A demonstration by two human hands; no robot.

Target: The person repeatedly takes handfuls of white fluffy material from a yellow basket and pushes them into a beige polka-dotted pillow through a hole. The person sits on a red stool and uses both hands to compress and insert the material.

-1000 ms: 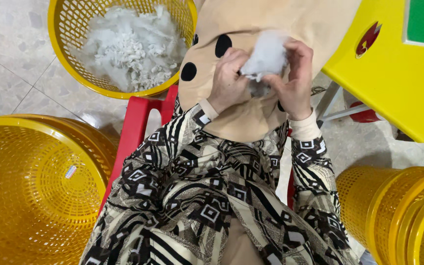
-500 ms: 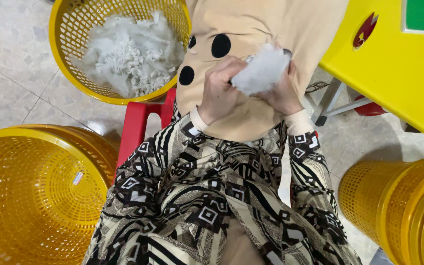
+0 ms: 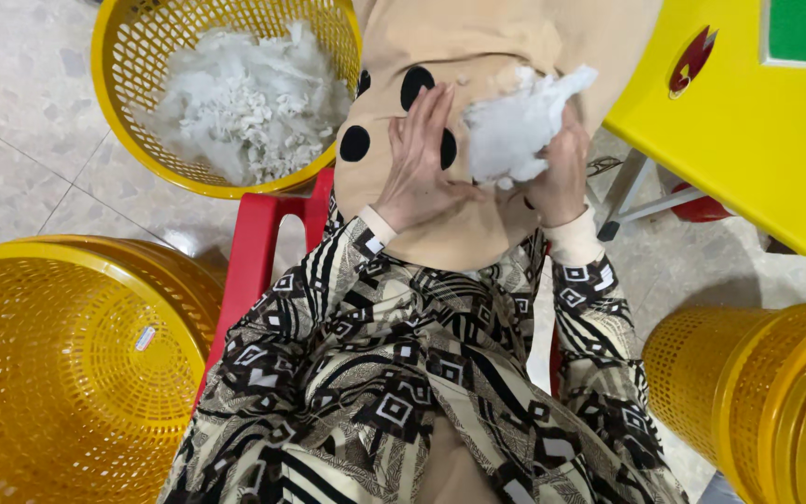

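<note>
A tan fabric toy skin (image 3: 478, 56) with black round spots lies over my lap and reaches away from me. My right hand (image 3: 557, 173) grips a clump of white stuffing fibre (image 3: 520, 126) and holds it against the tan fabric. My left hand (image 3: 417, 154) rests flat on the fabric beside the black spots, fingers spread, holding nothing. Both arms wear black-and-cream patterned sleeves with cream cuffs.
A yellow mesh basket (image 3: 123, 140) at the upper left holds a heap of white stuffing (image 3: 235, 103). Another yellow basket (image 3: 67, 373) stands at lower left, stacked yellow baskets (image 3: 757, 401) at lower right. A yellow table (image 3: 748, 131) is at upper right; a red stool (image 3: 254, 252) sits under me.
My left hand has let go of the white clump and flattened on the tan fabric. My right hand now holds the clump alone, slightly to the right.
</note>
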